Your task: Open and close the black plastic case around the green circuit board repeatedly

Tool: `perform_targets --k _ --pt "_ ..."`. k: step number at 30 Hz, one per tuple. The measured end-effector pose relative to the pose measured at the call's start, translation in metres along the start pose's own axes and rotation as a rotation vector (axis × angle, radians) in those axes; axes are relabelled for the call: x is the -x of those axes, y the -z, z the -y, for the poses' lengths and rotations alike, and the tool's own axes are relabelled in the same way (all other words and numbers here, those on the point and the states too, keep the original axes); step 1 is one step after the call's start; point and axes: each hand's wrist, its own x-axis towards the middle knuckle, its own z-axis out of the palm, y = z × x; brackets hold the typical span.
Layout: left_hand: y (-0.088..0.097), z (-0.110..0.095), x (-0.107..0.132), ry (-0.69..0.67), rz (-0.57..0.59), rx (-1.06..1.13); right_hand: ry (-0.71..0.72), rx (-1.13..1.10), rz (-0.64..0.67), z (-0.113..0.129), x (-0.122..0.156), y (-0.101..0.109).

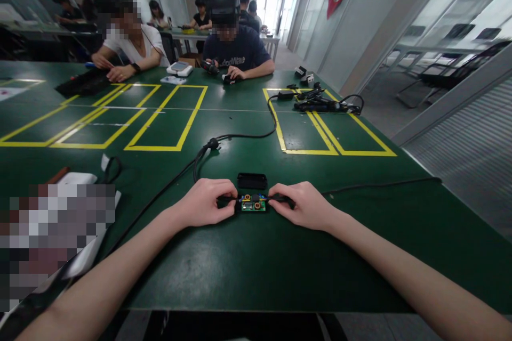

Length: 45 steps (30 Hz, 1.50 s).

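Between my hands is a small green circuit board point(248, 206) with copper-wound coils and coloured wires at both ends. It appears to sit in a dark case half, mostly hidden under it. My left hand point(212, 201) pinches the black cable end point(226, 200) on the board's left side. On the other side, my right hand point(302, 203) grips the black cable end point(283, 200) between thumb and fingers. Just behind the board, a black rectangular case half point(252, 180) lies on the table, hollow side showing.
A black cord with a plug point(213, 144) runs across the green table point(224, 272). Bundled black cables and adapters point(320, 101) lie at the back right. Yellow tape marks rectangles. A blurred-out item point(56, 229) is at left. Two people sit across; one handles a small black part point(229, 79).
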Motion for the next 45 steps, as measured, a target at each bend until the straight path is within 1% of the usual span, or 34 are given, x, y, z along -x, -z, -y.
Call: perform_targets --k 5,11,16,21,24,27,31,36,39,42,45 --pt "-0.003 0.002 0.001 0.009 0.010 0.002 0.020 -0.003 0.033 -0.001 0.000 0.000" --pt "-0.001 -0.002 0.001 -0.021 0.018 -0.045 0.058 -0.017 0.071 -0.004 0.002 0.001" --pt "0.000 -0.003 0.002 -0.029 -0.007 -0.069 0.072 -0.025 0.036 -0.005 0.003 -0.002" --pt "-0.001 -0.005 0.001 -0.025 -0.064 -0.097 0.096 -0.027 0.042 -0.007 0.003 -0.003" --pt "-0.003 -0.004 0.002 -0.030 -0.045 -0.082 0.112 -0.005 0.037 -0.007 0.003 -0.003" --pt "-0.004 -0.001 0.002 -0.031 -0.009 -0.064 0.164 0.035 0.027 -0.007 0.001 -0.003" --pt "-0.004 0.000 0.002 -0.056 -0.015 -0.063 0.240 0.110 0.002 -0.008 0.000 -0.002" --pt "-0.004 -0.001 0.000 -0.071 0.028 -0.099 0.331 0.253 -0.011 -0.006 -0.002 -0.001" --pt "-0.005 -0.002 -0.002 -0.043 0.035 -0.143 0.370 0.328 -0.013 -0.005 -0.004 -0.002" --pt "-0.006 -0.002 -0.003 -0.018 0.011 -0.164 0.384 0.339 -0.056 -0.007 -0.007 -0.004" --pt "-0.004 0.000 -0.003 -0.070 -0.004 -0.187 0.377 0.264 -0.093 -0.010 -0.007 -0.006"
